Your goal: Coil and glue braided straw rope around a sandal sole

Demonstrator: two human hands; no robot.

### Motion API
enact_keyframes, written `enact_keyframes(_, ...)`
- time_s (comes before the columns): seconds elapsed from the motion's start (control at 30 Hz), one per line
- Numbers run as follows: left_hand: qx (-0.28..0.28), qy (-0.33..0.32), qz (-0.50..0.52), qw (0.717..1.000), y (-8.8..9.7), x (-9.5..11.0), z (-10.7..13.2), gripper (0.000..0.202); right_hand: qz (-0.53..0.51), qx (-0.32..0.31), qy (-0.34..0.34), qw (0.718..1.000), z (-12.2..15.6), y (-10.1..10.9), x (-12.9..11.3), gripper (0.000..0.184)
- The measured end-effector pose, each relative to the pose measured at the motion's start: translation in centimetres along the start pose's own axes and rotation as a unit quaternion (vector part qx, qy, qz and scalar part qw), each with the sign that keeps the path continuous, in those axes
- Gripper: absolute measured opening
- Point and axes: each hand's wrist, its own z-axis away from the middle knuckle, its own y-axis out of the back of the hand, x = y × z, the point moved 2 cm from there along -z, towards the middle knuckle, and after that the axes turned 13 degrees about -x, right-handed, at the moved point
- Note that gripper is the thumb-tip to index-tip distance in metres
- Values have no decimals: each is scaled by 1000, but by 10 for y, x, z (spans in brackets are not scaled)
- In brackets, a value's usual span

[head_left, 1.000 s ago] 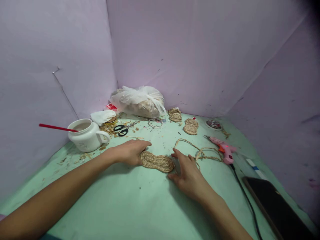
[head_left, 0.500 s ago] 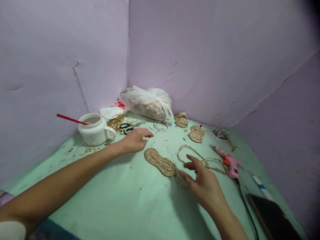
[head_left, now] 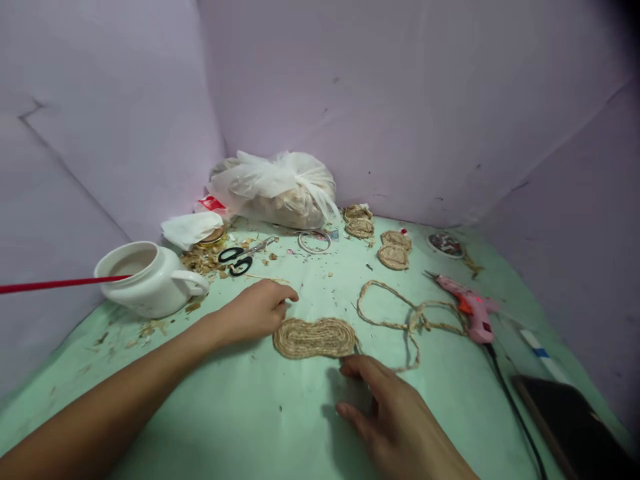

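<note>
The oval coiled jute mat (head_left: 315, 338) is laid flat on the green table (head_left: 240, 427), mid-front. The left hand (head_left: 253, 312) is set at its left end, seemingly touching it, with fingers loosely curled and nothing held. The right hand (head_left: 395, 420) is seen just below its right end, loosely spread and empty. Loose twine (head_left: 400, 325) is looped beyond.

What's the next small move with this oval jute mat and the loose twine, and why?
Probably pinch the loose twine where it leaves the oval jute mat with the right hand. Its fingertips lie by that end, the left hand rests at the other end, and the twine sprawls slack toward the glue gun.
</note>
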Motion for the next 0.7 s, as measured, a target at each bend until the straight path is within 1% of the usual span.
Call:
enact_keyframes(0.07,-51,9,0,999,10,0,6,26,5,-6,23,1000,-3,2,3,30)
enact_keyframes(0.1,-76,13,-1,997,15,0,8,21,8,-7,30,999,-5,4,4,28)
enact_keyframes(0.13,-88,23,-3,996,20,-1,11,21,7,-5,31,999,-6,5,5,25)
enact_keyframes(0.17,-90,34,-7,995,25,-2,12,23,4,3,24,1000,-8,6,5,22)
enact_keyframes(0.23,-76,58,-15,995,31,-4,13,26,-5,29,-9,1000,-10,8,7,18)
enact_keyframes(0.3,-62,72,-16,995,30,-5,12,27,-6,56,-42,998,-10,10,8,15)
enact_keyframes(0.37,-64,68,-9,996,21,-2,10,26,-4,86,-59,995,-8,12,9,15)
enact_keyframes(0.4,-69,63,-7,996,15,1,9,29,-3,97,-61,993,-7,13,9,16)
enact_keyframes(0.5,-55,43,-20,997,-4,14,9,45,0,102,-54,993,-4,16,7,18)
enact_keyframes(0.57,-43,53,-52,996,-16,26,8,46,7,105,-50,993,-4,17,5,18)
enact_keyframes(0.6,-36,59,-68,995,-21,31,7,47,13,115,-48,992,-4,18,5,18)
enact_keyframes(0.7,-38,73,-98,992,-32,44,1,49,28,156,-50,986,-3,23,13,18)
